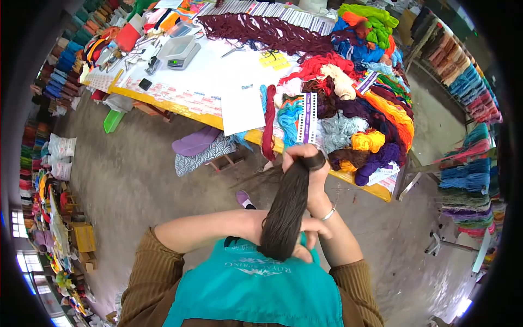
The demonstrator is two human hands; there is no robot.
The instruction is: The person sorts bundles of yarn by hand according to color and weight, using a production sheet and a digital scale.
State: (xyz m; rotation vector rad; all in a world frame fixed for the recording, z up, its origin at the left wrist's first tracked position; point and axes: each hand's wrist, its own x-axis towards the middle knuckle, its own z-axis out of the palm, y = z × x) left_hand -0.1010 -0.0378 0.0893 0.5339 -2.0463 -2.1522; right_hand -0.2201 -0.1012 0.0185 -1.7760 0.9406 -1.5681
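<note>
I read the step in hand as working the hank (284,215), a long dark-brown bundle hanging between me and the near edge of the counter (206,111), just off its front. My right hand (318,177) is clenched round its upper end, where the strands bend into a tight loop. My left hand (309,237) passes behind the lower part, its bent fingers coming out on the 3 o'clock side; I can't tell how firmly they press, since the hank hides the palm. I judge the next move calls for a steady right grip on that loop and a left hand keeping the strands together, so none snag or splay.

Taking clock directions from mid-view, maroon yarn (261,30) lies across the counter at 12, with a white sheet (241,111) below it. The heaped yarn (346,131) and a punched card (306,120) sit toward 1, the scale (177,54) at 11, the phone (144,84) at 10.

Around me is a bare grey floor (147,180): a cushioned stool (204,158) near 9, loaded racks (463,185) at 3, yellow crates (83,240) at 8.
</note>
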